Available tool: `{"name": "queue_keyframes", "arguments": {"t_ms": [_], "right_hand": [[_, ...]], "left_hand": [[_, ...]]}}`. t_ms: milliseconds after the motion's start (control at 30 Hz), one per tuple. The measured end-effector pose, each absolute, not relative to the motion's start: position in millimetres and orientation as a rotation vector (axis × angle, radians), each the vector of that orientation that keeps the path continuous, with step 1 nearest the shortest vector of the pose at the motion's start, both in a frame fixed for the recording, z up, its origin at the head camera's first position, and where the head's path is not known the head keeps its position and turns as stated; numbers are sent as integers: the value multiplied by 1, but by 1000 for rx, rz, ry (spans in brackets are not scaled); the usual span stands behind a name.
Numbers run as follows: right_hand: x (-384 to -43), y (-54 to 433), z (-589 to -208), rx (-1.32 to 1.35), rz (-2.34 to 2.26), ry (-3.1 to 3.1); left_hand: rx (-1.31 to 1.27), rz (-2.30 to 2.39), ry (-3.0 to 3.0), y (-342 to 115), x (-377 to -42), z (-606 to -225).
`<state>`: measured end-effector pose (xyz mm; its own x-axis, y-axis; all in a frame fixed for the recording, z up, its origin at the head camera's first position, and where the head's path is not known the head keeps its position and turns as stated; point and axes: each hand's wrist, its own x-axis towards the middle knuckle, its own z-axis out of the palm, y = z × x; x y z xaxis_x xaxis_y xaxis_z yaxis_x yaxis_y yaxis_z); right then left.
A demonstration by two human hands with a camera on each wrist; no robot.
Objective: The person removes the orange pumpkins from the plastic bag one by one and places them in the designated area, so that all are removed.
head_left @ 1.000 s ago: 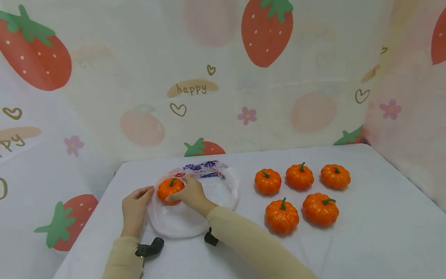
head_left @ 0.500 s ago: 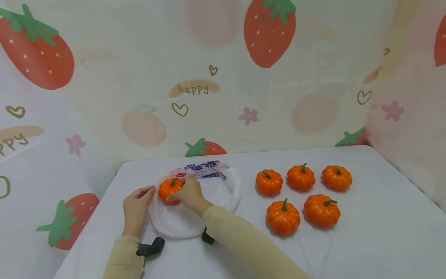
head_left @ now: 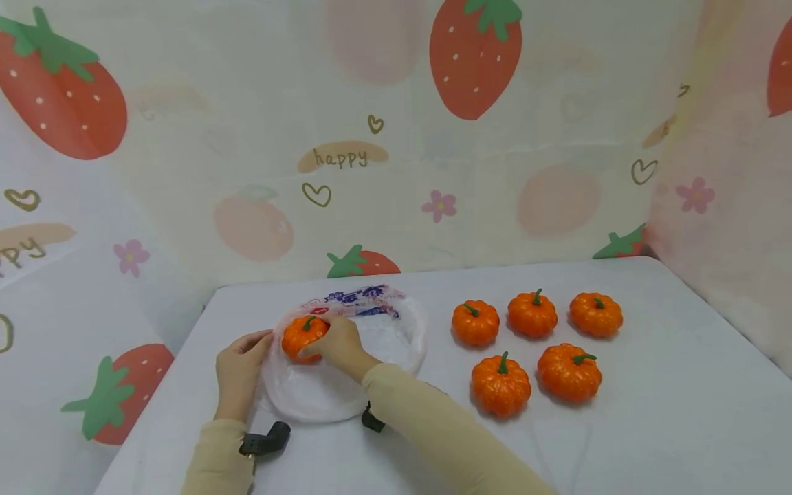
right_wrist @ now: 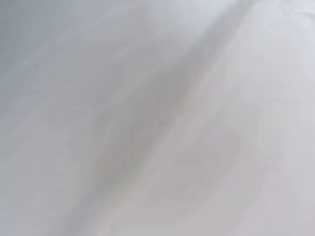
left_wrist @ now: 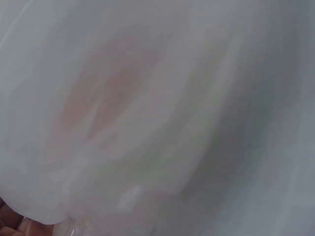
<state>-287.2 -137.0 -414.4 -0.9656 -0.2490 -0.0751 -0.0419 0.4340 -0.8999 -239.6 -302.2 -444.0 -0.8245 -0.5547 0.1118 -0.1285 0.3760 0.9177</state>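
Observation:
In the head view, a white plastic bag with blue and red print lies spread open on the left part of the table. My left hand pinches its left edge between thumb and fingers. Inside the bag opening sits a small orange pumpkin with a green stem, and my right hand grips it from the right. Thin white plastic of the bag fills most of the left wrist view, with a bit of my left fingers at the lower left corner. Blurred white film covers the right wrist view, hiding the right hand there.
Right of the bag, several more orange pumpkins stand on the white table: three in a back row, such as the middle pumpkin, and two in front, including the front left pumpkin. A strawberry-printed curtain closes off the back and sides.
Over the last second my right forearm has shifted slightly left, and the pumpkin in its grip has moved a touch right. My left hand stays at the bag's edge.

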Motion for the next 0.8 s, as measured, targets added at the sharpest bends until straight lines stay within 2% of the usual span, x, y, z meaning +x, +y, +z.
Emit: {"name": "queue_keyframes", "arguments": {"t_ms": [300,800], "right_hand": [[-294,-93,-404,-257,-1587,2439],[-285,-13,-353,-342,-1609,2421]], "left_hand": [[590,-1461,-2214,-304,-241,-446],[593,-1441,-2223,-303,-242,-447]]}}
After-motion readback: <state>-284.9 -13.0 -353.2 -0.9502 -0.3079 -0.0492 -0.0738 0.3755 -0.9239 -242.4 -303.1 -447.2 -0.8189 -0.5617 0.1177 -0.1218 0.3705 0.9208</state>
